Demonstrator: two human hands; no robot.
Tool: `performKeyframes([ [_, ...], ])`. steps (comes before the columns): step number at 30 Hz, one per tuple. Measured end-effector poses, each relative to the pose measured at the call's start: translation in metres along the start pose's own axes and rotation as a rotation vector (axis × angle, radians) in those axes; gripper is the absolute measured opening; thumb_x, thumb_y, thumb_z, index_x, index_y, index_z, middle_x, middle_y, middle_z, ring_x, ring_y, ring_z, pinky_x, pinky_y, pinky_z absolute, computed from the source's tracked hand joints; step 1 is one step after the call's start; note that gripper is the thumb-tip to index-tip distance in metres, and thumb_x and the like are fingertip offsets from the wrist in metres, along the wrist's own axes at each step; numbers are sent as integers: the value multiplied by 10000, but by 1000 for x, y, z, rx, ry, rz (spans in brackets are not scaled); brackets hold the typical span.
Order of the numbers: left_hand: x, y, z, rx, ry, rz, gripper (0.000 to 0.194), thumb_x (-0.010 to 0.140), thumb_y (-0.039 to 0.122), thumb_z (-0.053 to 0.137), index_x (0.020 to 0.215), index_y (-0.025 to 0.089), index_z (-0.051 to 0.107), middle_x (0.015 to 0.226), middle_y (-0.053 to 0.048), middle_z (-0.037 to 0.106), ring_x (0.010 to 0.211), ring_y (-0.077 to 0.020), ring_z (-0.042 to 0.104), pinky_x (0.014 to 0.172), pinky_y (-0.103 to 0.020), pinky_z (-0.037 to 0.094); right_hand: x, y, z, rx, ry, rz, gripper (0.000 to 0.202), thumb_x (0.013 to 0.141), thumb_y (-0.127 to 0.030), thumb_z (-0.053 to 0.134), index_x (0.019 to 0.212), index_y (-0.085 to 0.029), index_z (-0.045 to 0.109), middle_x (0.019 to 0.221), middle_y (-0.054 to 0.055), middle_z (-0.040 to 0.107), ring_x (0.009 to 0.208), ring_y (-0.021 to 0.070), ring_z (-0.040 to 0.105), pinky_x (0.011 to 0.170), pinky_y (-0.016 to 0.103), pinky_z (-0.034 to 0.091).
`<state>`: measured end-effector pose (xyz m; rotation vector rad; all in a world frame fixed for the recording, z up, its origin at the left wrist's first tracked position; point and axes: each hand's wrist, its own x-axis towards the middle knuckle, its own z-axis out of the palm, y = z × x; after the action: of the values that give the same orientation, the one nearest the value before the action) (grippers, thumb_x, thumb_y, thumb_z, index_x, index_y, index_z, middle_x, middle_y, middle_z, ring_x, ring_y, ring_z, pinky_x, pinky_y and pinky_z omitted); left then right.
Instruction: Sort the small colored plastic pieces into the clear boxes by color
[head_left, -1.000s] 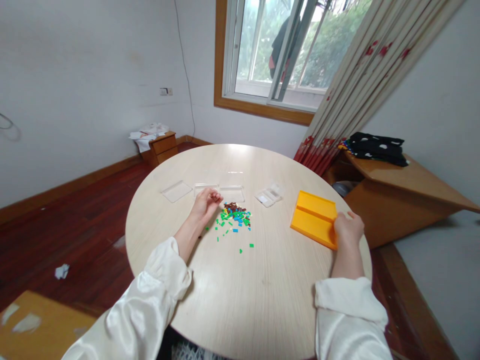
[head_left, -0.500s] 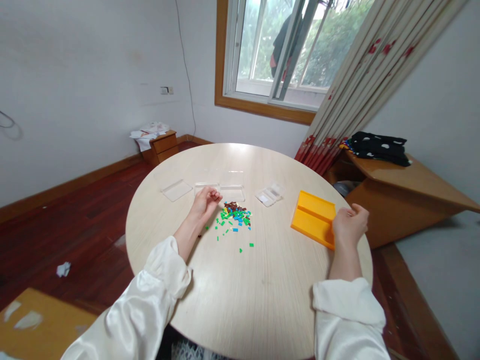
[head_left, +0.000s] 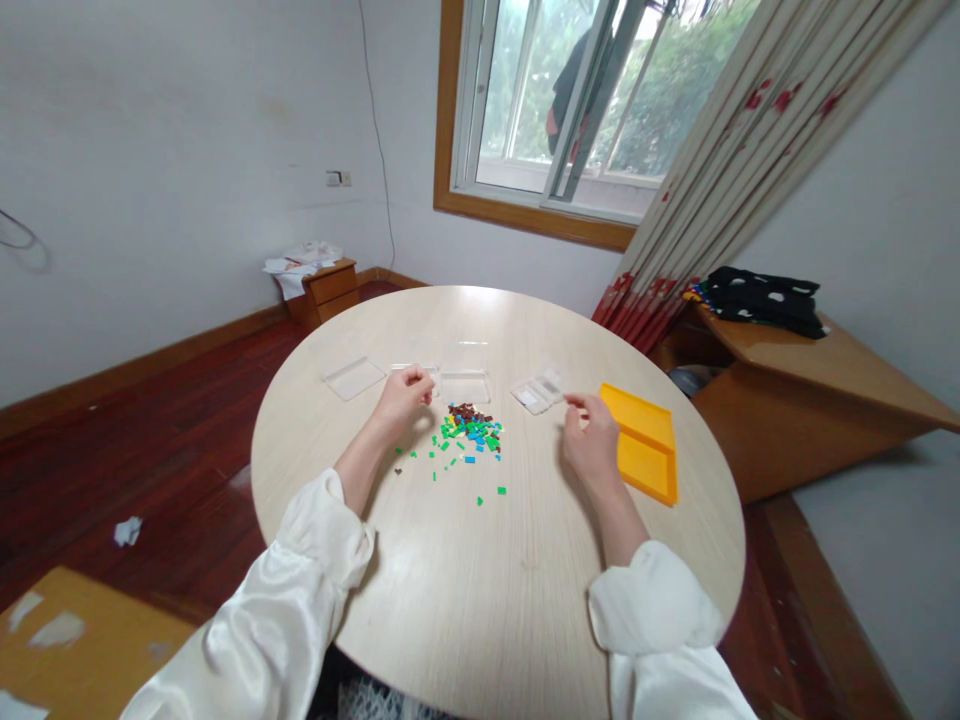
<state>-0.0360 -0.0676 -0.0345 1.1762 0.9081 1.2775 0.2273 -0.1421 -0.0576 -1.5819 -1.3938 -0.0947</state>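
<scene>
A heap of small green, blue, brown and yellow plastic building bricks (head_left: 472, 428) lies mid-table, with a few loose pieces scattered toward me. My left hand (head_left: 405, 398) hovers left of the heap, over the near edge of a clear plastic box (head_left: 465, 386) group. Its fingers are pinched together; whatever they hold is too small to make out. To the right, my right hand (head_left: 594, 436) is above the table, beside the yellow two-section tray (head_left: 646, 462) and covering part of its left side. Its fingers are loosely bent and apart, with nothing visible in them.
Beyond the heap lie a clear flat lid (head_left: 354, 378) and a small clear divided case (head_left: 538, 391). The round wooden table (head_left: 480, 600) fills the middle. A tilted wooden cabinet (head_left: 832, 400) stands right, and a curtain (head_left: 675, 200) hangs by the window.
My right hand has moved left from the tray's far right side to its left side. My left hand has shifted slightly left and away from the heap, still pinched.
</scene>
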Motion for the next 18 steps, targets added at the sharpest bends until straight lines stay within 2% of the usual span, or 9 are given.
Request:
performKeyframes([
  [5,-2,6,-15,394,-157,-15,198,527,-10,571,453,163,511,429,49,461,426,-77,375,459,-203,241,-28,-35,35,105,-312,-154,263,823,-198,392,942,-185,626,946,108,639,951,236,566,875,412,448],
  [7,-3,5,-22,472,-168,-12,216,517,-39,578,456,163,527,433,43,473,430,-84,377,464,-210,236,-37,-45,44,104,-424,-200,295,849,-230,408,1056,-177,612,1068,125,616,1045,241,542,939,426,422],
  [10,-2,1,-29,492,-135,15,221,514,-48,607,467,162,556,449,35,489,449,-94,393,478,-216,236,-45,-53,53,37,-510,-218,423,863,-322,459,1265,-200,508,1325,146,481,1250,278,418,1022,478,348],
  [14,-1,-6,-29,451,-71,88,201,514,-1,682,620,168,653,517,30,532,478,-102,418,501,-218,266,-48,-59,58,-83,-643,-200,549,884,-379,445,1389,-178,375,1449,178,342,1360,318,266,1064,546,259],
  [18,-3,-13,-23,632,-185,97,143,590,107,687,716,173,673,544,16,556,493,-119,451,520,-223,308,-48,-63,59,-98,-741,-237,517,896,-357,442,1380,-178,398,1454,155,350,1360,308,276,1086,548,230],
])
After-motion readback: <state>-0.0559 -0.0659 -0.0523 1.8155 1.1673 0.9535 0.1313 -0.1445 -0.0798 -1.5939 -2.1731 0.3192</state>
